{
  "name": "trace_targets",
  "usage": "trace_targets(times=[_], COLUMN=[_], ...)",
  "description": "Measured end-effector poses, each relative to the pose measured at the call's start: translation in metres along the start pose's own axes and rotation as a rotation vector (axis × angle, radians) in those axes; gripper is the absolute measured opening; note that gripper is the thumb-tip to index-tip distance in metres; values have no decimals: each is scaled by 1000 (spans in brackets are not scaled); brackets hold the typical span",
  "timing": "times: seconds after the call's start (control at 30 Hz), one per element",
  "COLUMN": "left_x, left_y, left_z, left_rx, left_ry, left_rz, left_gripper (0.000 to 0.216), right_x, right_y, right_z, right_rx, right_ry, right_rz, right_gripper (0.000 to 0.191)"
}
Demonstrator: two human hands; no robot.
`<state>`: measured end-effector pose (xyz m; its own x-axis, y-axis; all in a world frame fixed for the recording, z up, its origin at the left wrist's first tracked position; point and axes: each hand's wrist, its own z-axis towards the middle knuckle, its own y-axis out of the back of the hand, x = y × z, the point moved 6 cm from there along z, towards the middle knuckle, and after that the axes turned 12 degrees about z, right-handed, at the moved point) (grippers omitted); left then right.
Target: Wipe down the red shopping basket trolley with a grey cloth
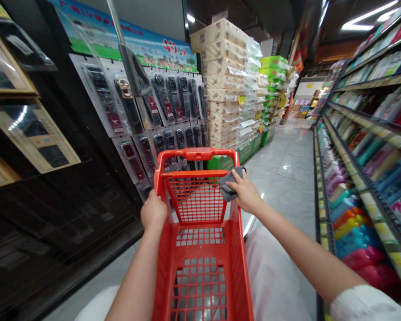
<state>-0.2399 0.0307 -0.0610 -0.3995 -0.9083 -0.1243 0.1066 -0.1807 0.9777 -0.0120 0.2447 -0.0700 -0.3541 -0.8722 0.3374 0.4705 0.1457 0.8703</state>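
Observation:
A red plastic shopping basket (200,254) with grid walls and floor stands between my knees, with nothing lying in the part I can see. My left hand (153,211) is closed on the basket's left rim, its fingertips mostly hidden. At the far right corner, my right hand (247,191) presses a folded grey cloth (232,183) against the rim, thumb and fingers spread over it. From the basket's far left corner a metal pole (146,120) with a dark grey plastic piece slants upward.
On the left, belts in clear packs (172,100) hang on a display beside a glossy black wall (70,214). Stacked cartons (225,76) stand ahead. Shelves of bottles (367,178) line the right side. A grey tiled aisle (287,156) runs between them.

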Motion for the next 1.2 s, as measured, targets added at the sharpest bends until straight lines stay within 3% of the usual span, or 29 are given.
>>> trace_targets(times=[0.1,0.2,0.47,0.6,0.7,0.9,1.2], left_x=[0,0,3,4,4,4,7], left_y=[0,-1,0,0,0,2,-1], left_z=[0,2,3,3,2,-1,-3], left_rx=[3,3,6,14,27,44,42], left_ry=[2,-10,-32,-19,-15,0,12], left_rz=[10,17,25,10,0,-11,-39], left_gripper=[29,29,29,31,30,31,32], right_x=[19,21,-19,-47,-54,-47,47], right_y=[-8,-6,16,50,71,38,-2], right_z=[-33,-35,48,79,94,130,191], right_rx=[69,66,-145,-378,-504,-178,-121], right_ry=[48,71,-44,-158,-155,-392,-308], right_rz=[-8,-4,84,277,197,20,73], right_gripper=[54,49,49,56,59,58,42])
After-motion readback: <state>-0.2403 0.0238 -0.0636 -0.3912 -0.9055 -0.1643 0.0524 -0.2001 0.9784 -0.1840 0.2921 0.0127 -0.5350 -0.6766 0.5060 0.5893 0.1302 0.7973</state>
